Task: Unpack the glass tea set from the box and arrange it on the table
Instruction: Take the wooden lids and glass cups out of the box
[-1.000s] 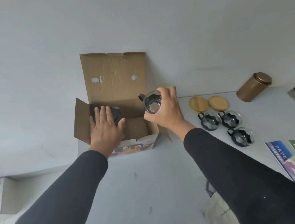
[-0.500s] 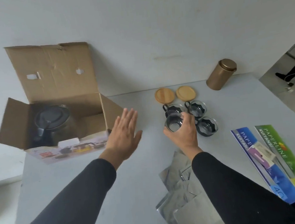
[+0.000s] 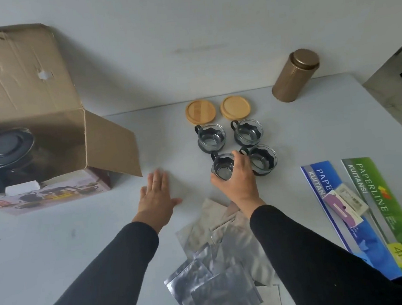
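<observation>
Cups (image 3: 223, 168): four glass; two wooden lids (image 3: 200, 112); one teapot (image 3: 5, 154).

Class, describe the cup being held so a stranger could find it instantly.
Start at the two round wooden lids by the wall; below them sit four glass cups. The cup is front-left, the only one gripped by the right hand.

The teapot (image 3: 3, 157) and box (image 3: 27, 94) run off the left edge.
</observation>
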`<state>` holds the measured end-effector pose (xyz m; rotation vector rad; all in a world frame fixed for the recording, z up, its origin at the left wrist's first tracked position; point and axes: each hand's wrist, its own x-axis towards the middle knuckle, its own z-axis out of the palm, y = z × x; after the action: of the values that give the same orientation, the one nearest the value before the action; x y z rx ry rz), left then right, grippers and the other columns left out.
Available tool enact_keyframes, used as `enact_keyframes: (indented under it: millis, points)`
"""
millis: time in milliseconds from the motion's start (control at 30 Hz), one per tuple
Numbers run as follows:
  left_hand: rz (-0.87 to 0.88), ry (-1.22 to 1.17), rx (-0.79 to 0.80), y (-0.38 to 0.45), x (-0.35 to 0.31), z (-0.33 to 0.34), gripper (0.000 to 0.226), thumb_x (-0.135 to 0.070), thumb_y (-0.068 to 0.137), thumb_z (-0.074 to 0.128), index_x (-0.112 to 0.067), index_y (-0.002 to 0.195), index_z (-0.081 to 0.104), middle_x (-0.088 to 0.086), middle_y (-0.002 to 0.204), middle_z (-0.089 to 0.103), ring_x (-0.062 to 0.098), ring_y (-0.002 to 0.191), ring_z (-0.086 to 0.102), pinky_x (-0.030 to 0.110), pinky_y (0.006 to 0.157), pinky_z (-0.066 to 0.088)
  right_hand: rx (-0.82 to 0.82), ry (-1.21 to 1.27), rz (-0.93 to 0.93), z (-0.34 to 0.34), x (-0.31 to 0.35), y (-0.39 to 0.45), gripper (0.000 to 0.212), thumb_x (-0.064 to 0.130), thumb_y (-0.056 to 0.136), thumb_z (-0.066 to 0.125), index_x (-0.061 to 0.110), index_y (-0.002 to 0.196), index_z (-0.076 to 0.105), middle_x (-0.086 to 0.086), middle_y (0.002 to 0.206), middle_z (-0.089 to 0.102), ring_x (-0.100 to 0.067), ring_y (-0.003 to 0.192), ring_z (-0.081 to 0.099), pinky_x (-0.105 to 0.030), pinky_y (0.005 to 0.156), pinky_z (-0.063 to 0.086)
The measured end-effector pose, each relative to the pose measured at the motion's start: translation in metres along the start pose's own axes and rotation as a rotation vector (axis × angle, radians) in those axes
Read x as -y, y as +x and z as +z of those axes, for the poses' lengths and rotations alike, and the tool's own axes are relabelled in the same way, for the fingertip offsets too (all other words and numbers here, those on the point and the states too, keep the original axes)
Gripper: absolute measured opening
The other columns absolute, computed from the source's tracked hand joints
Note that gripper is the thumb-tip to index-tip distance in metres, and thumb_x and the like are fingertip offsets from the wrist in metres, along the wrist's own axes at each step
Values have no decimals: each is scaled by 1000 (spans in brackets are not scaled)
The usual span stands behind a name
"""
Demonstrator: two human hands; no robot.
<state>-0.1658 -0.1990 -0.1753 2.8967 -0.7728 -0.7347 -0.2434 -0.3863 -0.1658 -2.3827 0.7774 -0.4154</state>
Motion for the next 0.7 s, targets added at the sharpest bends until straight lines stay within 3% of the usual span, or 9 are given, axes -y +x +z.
enact_keyframes:
  millis: [200,333,433,567,700]
  points:
    - [-17,-28,28,-1,-1,-3,80,-44,98,40,-7,151,-8,9,159,-16,26,147,-14,41,120,8,51,-60,-90,-5,-1,3,83,33,67,74,-1,135,40,-16,123,48,-30,115,46,-35,94,43]
    - [9,-127,6,-8,-1,-23,71,-37,99,42,-9,152,3,6,161,0,24,148,4,39,120,13,-25,-143,-272,-17,14,4,74,45,71,57,0,129,46,-17,121,50,-29,113,48,-37,95,44]
    - [62,-189,-160,-15,9,-51,55,-29,101,39,-11,149,19,5,156,21,29,140,30,38,112,29,-67,-105,-349,-20,44,12,65,42,76,51,0,126,49,-19,120,51,-31,111,50,-38,94,46]
    - [107,-134,-418,-31,55,-99,46,-14,100,37,-8,145,32,8,151,33,26,141,30,34,108,29,-1,7,-405,-6,115,17,62,40,76,47,0,123,51,-19,115,52,-33,105,53,-38,88,47]
    - [14,-41,-644,-51,140,-137,42,-13,98,37,-10,139,41,6,146,41,22,143,27,42,114,24,158,59,-510,24,198,8,55,24,78,64,5,127,50,-13,119,50,-27,105,54,-29,83,44]
